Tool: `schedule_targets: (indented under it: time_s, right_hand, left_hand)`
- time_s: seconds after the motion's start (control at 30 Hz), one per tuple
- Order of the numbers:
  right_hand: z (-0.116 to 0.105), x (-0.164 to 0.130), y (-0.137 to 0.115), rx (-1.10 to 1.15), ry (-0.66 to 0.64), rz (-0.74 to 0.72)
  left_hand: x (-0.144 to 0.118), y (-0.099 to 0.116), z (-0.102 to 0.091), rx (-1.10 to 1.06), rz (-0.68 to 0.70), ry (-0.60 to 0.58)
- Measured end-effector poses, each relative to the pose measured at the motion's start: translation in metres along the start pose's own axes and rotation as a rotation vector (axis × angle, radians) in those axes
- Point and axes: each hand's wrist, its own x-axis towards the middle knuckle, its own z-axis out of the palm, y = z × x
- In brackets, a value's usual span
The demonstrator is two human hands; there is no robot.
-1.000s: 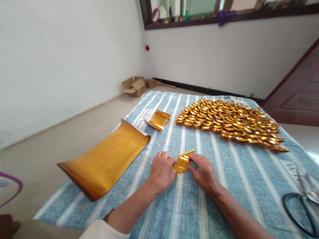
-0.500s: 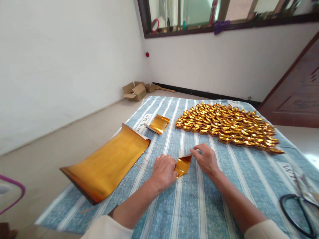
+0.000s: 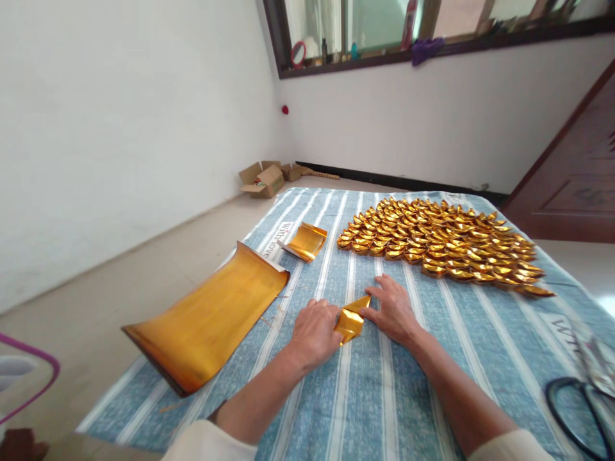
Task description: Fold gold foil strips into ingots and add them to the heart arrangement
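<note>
A small piece of gold foil paper (image 3: 352, 322) lies on the striped cloth with its far right corner folded over. My left hand (image 3: 314, 330) is closed on its left edge, fingers curled, holding it against the table. With fingers apart, my right hand (image 3: 391, 307) touches the folded corner at the right with its thumb. Left of my hands lies a large curled gold foil sheet (image 3: 211, 317). Farther back rests a small stack of cut gold foil (image 3: 306, 242). Many folded gold paper ingots (image 3: 442, 240) stand in rows at the back right.
Black-handled scissors (image 3: 579, 397) lie near the right edge of the table. The blue and white striped cloth (image 3: 365, 410) covers the table. Beyond it, cardboard boxes (image 3: 264, 179) sit on the floor by the wall, and a brown door (image 3: 571, 179) is at the right.
The far right corner of the small foil piece has been folded over and lies flatter. My right hand has shifted slightly left and its fingers have spread. My left hand has stayed in place.
</note>
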Motion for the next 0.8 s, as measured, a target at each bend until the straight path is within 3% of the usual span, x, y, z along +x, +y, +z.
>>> schedule_targets:
  time_s: [0.2,0.43,0.5,0.67,0.8]
  right_hand:
    - [-0.01,0.005,-0.008,0.324,-0.019,0.08]
    - [-0.028,0.001,-0.019,0.798,-0.139,0.228]
    - [-0.034,0.001,-0.019,0.889,-0.138,0.23]
    - [-0.048,0.002,-0.016,0.943,-0.17,0.156]
    - [-0.053,0.002,-0.012,0.761,-0.238,0.072]
  left_hand:
    - [0.002,-0.004,0.003,-0.04,-0.006,-0.023]
    - [0.009,-0.013,0.011,-0.204,0.012,0.003]
    - [0.012,-0.014,0.012,-0.214,0.072,0.069]
    - [0.018,-0.015,0.018,0.002,0.316,0.444]
    - [0.013,-0.015,0.03,0.084,0.462,0.517]
